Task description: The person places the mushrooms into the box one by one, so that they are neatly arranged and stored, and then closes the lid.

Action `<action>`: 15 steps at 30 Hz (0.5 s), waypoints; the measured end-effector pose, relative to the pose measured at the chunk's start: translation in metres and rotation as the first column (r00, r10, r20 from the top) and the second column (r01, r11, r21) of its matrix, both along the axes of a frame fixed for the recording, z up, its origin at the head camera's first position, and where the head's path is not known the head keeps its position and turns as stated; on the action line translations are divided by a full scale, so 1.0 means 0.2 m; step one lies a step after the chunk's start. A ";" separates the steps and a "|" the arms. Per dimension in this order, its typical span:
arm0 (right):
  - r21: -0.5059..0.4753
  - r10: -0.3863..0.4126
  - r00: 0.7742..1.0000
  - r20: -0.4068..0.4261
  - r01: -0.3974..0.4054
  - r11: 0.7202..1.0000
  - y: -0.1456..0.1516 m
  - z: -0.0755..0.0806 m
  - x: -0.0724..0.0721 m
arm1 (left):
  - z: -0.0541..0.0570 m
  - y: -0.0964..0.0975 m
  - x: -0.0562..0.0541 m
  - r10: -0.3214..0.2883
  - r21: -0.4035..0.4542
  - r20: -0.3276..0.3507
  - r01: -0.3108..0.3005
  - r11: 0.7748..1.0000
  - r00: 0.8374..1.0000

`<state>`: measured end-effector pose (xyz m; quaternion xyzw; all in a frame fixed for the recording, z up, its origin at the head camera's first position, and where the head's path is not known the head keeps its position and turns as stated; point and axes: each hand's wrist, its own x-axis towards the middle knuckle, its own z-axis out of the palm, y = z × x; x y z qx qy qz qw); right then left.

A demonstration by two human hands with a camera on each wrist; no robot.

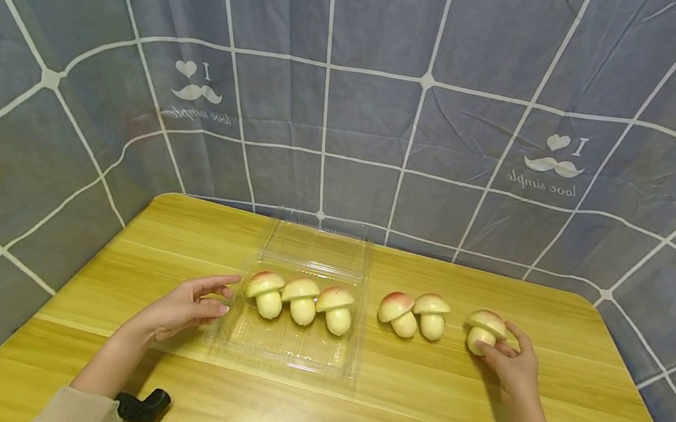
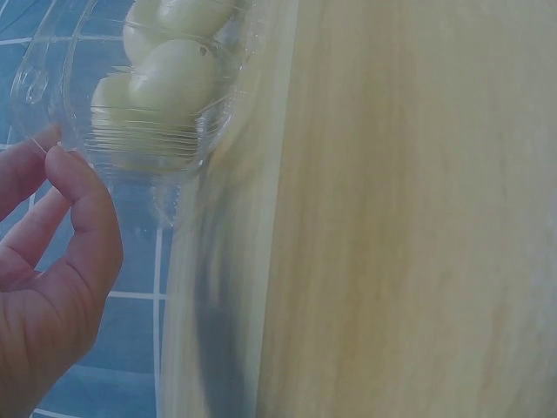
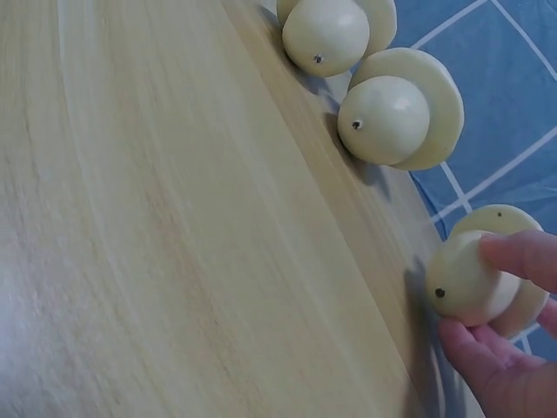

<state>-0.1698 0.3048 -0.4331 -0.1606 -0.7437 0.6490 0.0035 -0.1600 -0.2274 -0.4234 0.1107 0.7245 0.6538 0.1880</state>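
My right hand (image 1: 513, 364) holds a pale yellow toy mushroom (image 1: 488, 322), thumb on the stem and fingers round its far side. In the right wrist view the thumb presses that mushroom's stem (image 3: 470, 283). Three similar mushrooms (image 1: 301, 301) lie in a row inside a lidded clear plastic box (image 1: 281, 359), its lid (image 1: 316, 244) folded back. At the box's left edge is my left hand (image 1: 183, 308), fingers loosely bent, with a gap between thumb and forefinger in the head view. Its fingertips (image 2: 74, 170) seem to touch the rim.
Two more mushrooms, one with a reddish cap (image 1: 396, 307) and one paler (image 1: 430, 316), lie between the box and my right hand. The wooden table (image 1: 305, 420) ends against a grey checked curtain (image 1: 366, 119). Black wrist mounts (image 1: 144, 405) sit at both sleeves.
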 end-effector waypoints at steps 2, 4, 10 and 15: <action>-0.004 0.007 1.000 -0.002 -0.007 1.000 0.00 0.01 0.00 | 0.00 0.00 0.00 0.001 0.003 -0.003 -0.001 1.000 1.000; -0.006 0.014 1.000 -0.005 -0.014 1.000 0.00 0.01 0.01 | 0.00 0.00 0.01 0.002 0.006 -0.005 -0.002 1.000 1.000; -0.008 0.044 0.999 -0.010 -0.044 0.999 0.00 0.02 0.02 | 0.01 0.00 0.01 0.007 0.014 -0.003 -0.007 1.000 1.000; -0.026 0.074 0.997 0.001 -0.074 0.997 0.00 0.04 0.03 | 0.00 0.00 0.00 0.002 0.014 -0.006 -0.002 1.000 1.000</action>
